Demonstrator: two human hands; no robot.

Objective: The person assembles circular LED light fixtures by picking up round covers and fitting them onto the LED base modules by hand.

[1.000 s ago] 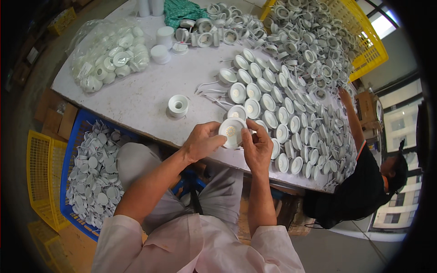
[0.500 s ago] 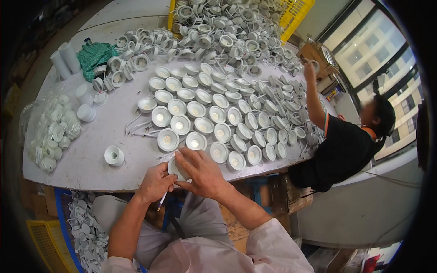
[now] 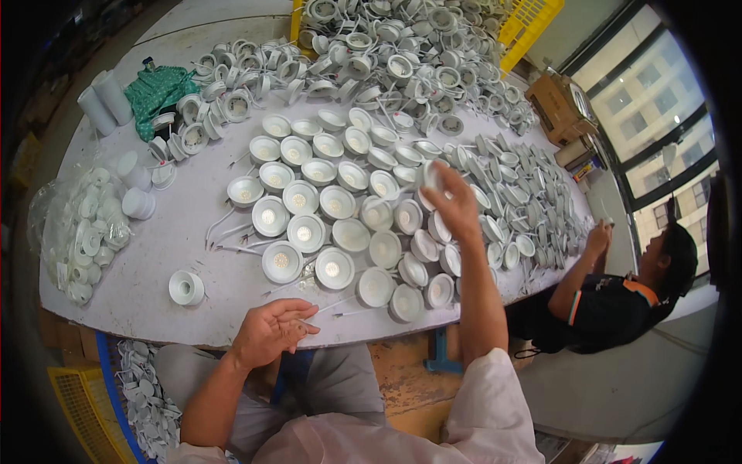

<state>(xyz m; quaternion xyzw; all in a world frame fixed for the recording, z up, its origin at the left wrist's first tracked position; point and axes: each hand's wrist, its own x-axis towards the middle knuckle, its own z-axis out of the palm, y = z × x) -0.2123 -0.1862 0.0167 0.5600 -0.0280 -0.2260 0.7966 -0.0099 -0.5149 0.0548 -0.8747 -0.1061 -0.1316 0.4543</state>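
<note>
My right hand [image 3: 452, 203] reaches out over the rows, its fingers closed on a white round downlight [image 3: 430, 179]. Nearer to me, at the table's front edge, my left hand [image 3: 270, 331] is empty, with fingers stretched to the right and the thumb apart below them. Between and beyond my hands stand many cup-shaped white downlights with wire leads. Some, such as an uncovered downlight [image 3: 335, 267], show a yellowish dotted disc inside. Others, like a covered downlight [image 3: 376, 288], have a plain frosted face.
Left lie a clear bag [image 3: 85, 232] of white parts, a stack of white rings [image 3: 186, 287] and a green cloth [image 3: 158, 94]. Loose lamp housings spill from a yellow crate [image 3: 529, 27] at the back. A co-worker [image 3: 626, 309] stands at the right. A blue-edged bin [image 3: 143, 394] sits below left.
My hands have parted. My right hand has moved forward and right with the downlight, while my left hand has let go near the edge. The co-worker's raised arm has come down.
</note>
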